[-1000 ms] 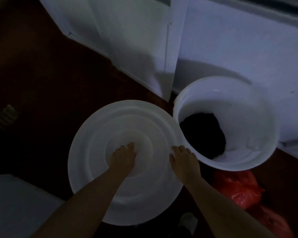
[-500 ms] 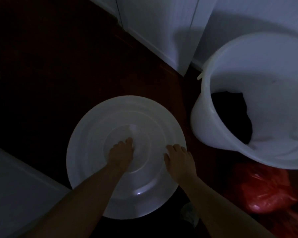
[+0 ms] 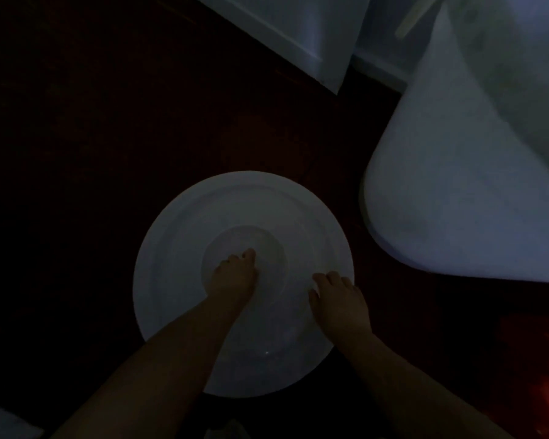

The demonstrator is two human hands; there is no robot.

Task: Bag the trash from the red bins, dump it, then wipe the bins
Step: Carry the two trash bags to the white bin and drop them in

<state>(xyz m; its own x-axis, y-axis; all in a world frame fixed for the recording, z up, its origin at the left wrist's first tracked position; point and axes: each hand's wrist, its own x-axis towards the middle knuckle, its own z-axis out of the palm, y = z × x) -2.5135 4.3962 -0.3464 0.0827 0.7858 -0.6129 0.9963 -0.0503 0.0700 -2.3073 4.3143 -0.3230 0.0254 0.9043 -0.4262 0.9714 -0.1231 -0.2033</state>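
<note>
A round white lid (image 3: 178, 258) with raised rings sits low over the dark floor. My left hand (image 3: 235, 275) grips its central recess. My right hand (image 3: 338, 299) holds its right rim. A large white bucket (image 3: 457, 191) stands at the right; only its outer wall shows from here, its inside is hidden. A red plastic bag (image 3: 545, 375) lies dimly at the lower right. The scene is very dark.
White wall panels or a door (image 3: 314, 30) stand at the top. A pale flat surface (image 3: 0, 423) shows at the bottom left corner. Dark reddish floor (image 3: 108, 122) surrounds the lid.
The lid has gone down and away from the bucket with both hands on it. The view dropped lower, so the bucket's dark contents are out of sight, and the picture got darker.
</note>
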